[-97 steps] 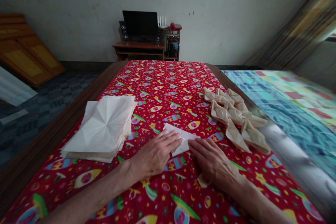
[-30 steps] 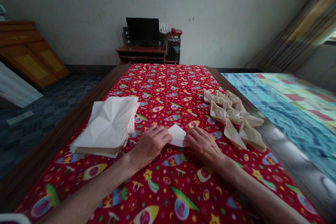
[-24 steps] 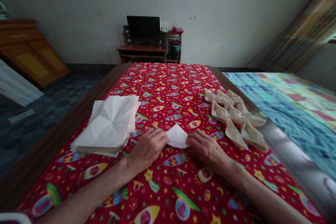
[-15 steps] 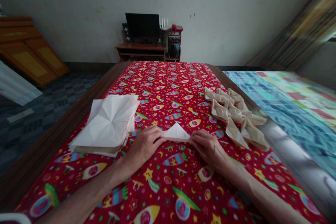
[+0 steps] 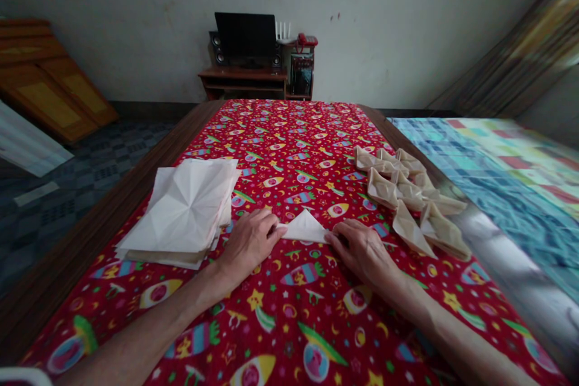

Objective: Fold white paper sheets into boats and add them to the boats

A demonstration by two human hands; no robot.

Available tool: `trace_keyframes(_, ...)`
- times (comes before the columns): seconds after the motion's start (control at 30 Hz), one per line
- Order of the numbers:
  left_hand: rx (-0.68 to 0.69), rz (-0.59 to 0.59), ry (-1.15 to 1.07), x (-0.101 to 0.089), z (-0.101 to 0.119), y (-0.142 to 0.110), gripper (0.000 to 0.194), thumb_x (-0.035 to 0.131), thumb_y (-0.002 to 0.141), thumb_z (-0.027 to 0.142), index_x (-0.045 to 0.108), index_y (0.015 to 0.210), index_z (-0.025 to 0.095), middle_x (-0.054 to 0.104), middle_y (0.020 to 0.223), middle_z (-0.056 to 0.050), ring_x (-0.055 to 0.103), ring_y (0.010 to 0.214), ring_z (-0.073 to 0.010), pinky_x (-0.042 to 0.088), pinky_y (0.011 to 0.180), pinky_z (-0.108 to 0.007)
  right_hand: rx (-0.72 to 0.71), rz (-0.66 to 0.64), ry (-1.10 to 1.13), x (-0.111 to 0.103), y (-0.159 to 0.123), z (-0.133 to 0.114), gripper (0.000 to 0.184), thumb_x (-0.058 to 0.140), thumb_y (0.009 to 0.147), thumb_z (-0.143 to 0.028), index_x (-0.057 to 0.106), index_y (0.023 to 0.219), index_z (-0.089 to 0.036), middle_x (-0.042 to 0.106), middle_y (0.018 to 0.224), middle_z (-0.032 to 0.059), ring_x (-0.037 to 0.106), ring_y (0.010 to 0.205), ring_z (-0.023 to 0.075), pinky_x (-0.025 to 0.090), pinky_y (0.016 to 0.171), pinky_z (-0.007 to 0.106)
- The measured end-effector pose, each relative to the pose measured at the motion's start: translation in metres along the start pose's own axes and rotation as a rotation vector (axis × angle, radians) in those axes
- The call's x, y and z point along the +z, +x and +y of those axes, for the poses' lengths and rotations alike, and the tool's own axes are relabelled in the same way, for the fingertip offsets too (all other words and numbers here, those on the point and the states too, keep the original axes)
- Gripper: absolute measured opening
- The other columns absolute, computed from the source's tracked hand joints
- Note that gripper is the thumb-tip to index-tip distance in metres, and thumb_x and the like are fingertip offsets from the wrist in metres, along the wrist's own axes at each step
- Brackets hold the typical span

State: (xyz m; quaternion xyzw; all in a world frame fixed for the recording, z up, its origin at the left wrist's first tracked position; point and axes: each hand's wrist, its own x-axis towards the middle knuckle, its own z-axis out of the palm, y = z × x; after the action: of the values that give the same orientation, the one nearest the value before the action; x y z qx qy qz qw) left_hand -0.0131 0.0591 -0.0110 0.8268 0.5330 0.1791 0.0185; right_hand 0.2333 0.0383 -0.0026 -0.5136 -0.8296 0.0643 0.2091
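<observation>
Since a second ago, the left hand [image 5: 253, 235] and right hand [image 5: 362, 247] have spread apart along the folded paper [image 5: 306, 227], whose near edge now shows a narrow band. Each grip is narrow, pinching one end. White and triangular, it points away from the person on the tabletop's red cloth [image 5: 289, 289], between stacked sheets [image 5: 181, 211] and folded paper shapes [image 5: 409, 190].

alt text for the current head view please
A person's left hand and right hand hold the ends of a folded white paper on a red patterned tablecloth. Creased sheets are stacked at left, folded paper pieces grouped at right; a monitor stands beyond.
</observation>
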Motion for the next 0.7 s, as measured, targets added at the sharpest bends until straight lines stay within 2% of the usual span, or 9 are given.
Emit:
trace_keyframes(0.13, -0.014, -0.017, 0.004, -0.003, 0.002, 0.002, 0.015, 0.06, 0.085, 0.03, 0.056, 0.076, 0.019, 0.058, 0.08, 0.0, 0.056, 0.077, -0.0179, 0.043, 0.068, -0.03, -0.008, -0.023, -0.017, 0.0, 0.002, 0.002, 0.025, 0.049, 0.091, -0.028, 0.05, 0.068, -0.018, 0.054, 0.067, 0.001, 0.049, 0.061, 0.0133, 0.03, 0.057, 0.026)
trace_keyframes(0.17, -0.013, -0.007, -0.002, -0.004, 0.003, 0.003, 0.01, 0.061, 0.084, 0.029, 0.057, 0.083, 0.019, 0.059, 0.085, -0.001, 0.057, 0.081, -0.0188, 0.044, 0.07, -0.031, -0.005, -0.034, -0.016, 0.0, 0.003, 0.002, 0.025, 0.049, 0.091, -0.028, 0.05, 0.068, -0.018, 0.054, 0.067, 0.0007, 0.049, 0.061, 0.0131, 0.03, 0.057, 0.026)
trace_keyframes(0.23, 0.034, 0.04, 0.0, -0.007, 0.007, 0.004, 0.022, 0.06, 0.084, 0.023, 0.057, 0.105, 0.019, 0.059, 0.103, -0.005, 0.056, 0.095, -0.0211, 0.046, 0.081, -0.034, -0.001, -0.048, -0.014, 0.0, 0.004, 0.003, 0.026, 0.049, 0.091, -0.029, 0.049, 0.067, -0.018, 0.054, 0.067, 0.0003, 0.049, 0.06, 0.0128, 0.03, 0.056, 0.025)
trace_keyframes(0.33, 0.274, 0.073, 0.009, -0.009, 0.017, 0.001, 0.033, 0.052, 0.089, 0.016, 0.052, 0.121, 0.024, 0.053, 0.126, -0.004, 0.046, 0.119, -0.0222, 0.038, 0.101, -0.04, -0.012, -0.046, -0.015, 0.0, 0.005, 0.003, 0.026, 0.049, 0.091, -0.028, 0.049, 0.067, -0.019, 0.053, 0.066, 0.0, 0.049, 0.06, 0.0126, 0.03, 0.056, 0.025)
trace_keyframes(0.4, 0.425, 0.005, -0.011, -0.006, 0.024, -0.004, 0.032, 0.044, 0.092, 0.014, 0.052, 0.122, 0.024, 0.052, 0.131, -0.002, 0.041, 0.126, -0.0204, 0.032, 0.108, -0.04, -0.018, -0.037, -0.023, 0.001, 0.005, 0.004, 0.026, 0.049, 0.09, -0.028, 0.049, 0.067, -0.019, 0.053, 0.066, 0.0, 0.049, 0.059, 0.0127, 0.031, 0.056, 0.025)
trace_keyframes(0.43, 0.454, -0.035, -0.026, -0.004, 0.028, -0.007, 0.033, 0.041, 0.093, 0.013, 0.051, 0.124, 0.021, 0.052, 0.133, -0.002, 0.04, 0.129, -0.0194, 0.03, 0.11, -0.039, -0.016, -0.034, -0.029, 0.001, 0.004, 0.004, 0.026, 0.049, 0.09, -0.028, 0.049, 0.066, -0.019, 0.053, 0.066, 0.0001, 0.049, 0.059, 0.0128, 0.032, 0.056, 0.026)
trace_keyframes(0.53, 0.413, -0.13, -0.067, 0.0, 0.037, -0.015, 0.044, 0.038, 0.09, 0.007, 0.042, 0.133, 0.013, 0.046, 0.14, -0.007, 0.034, 0.134, -0.0182, 0.031, 0.112, -0.035, -0.012, -0.032, -0.046, 0.002, 0.003, 0.003, 0.025, 0.049, 0.09, -0.028, 0.052, 0.067, -0.018, 0.055, 0.065, 0.0013, 0.051, 0.059, 0.0137, 0.036, 0.056, 0.026)
trace_keyframes(0.6, 0.394, -0.172, -0.078, 0.0, 0.042, -0.019, 0.051, 0.039, 0.086, 0.006, 0.038, 0.137, 0.012, 0.039, 0.145, -0.009, 0.028, 0.138, -0.0199, 0.03, 0.112, -0.036, -0.018, -0.009, -0.066, 0.0, 0.002, 0.0, 0.021, 0.048, 0.09, -0.027, 0.056, 0.073, -0.018, 0.058, 0.07, 0.004, 0.054, 0.064, 0.0154, 0.04, 0.058, 0.027)
trace_keyframes(0.7, 0.382, -0.21, -0.081, -0.003, 0.046, -0.022, 0.052, 0.041, 0.086, 0.011, 0.036, 0.138, 0.013, 0.034, 0.148, -0.01, 0.023, 0.14, -0.022, 0.027, 0.113, -0.041, -0.031, 0.098, -0.18, -0.001, -0.001, -0.009, 0.018, 0.047, 0.09, -0.021, 0.06, 0.099, -0.014, 0.063, 0.1, 0.0143, 0.059, 0.09, 0.0238, 0.048, 0.072, 0.034)
